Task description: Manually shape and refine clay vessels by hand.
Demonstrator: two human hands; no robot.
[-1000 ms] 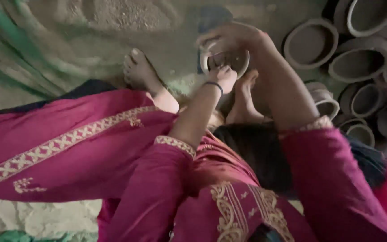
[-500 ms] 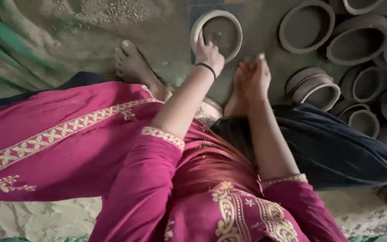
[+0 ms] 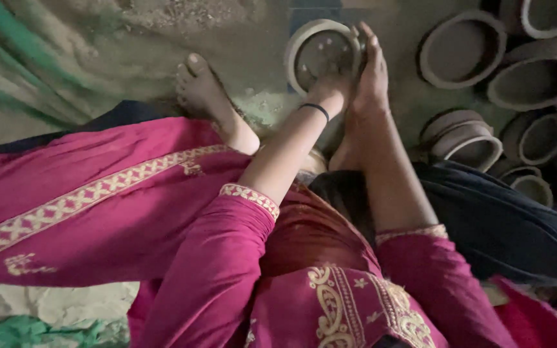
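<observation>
Ahead of both hands, a round clay bowl [image 3: 320, 53] lies on the ground, mouth up. L hand [image 3: 330, 87] rests on its near rim; R hand [image 3: 370, 71] cups its right wall, fingers extended w/ tips at the rim. Both touch it. More bowls [image 3: 462, 48] sit right of R hand.

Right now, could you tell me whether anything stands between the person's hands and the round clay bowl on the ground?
Nothing visible does. The left hand rests at the clay bowl's near rim, and the right hand touches its right side.
</observation>
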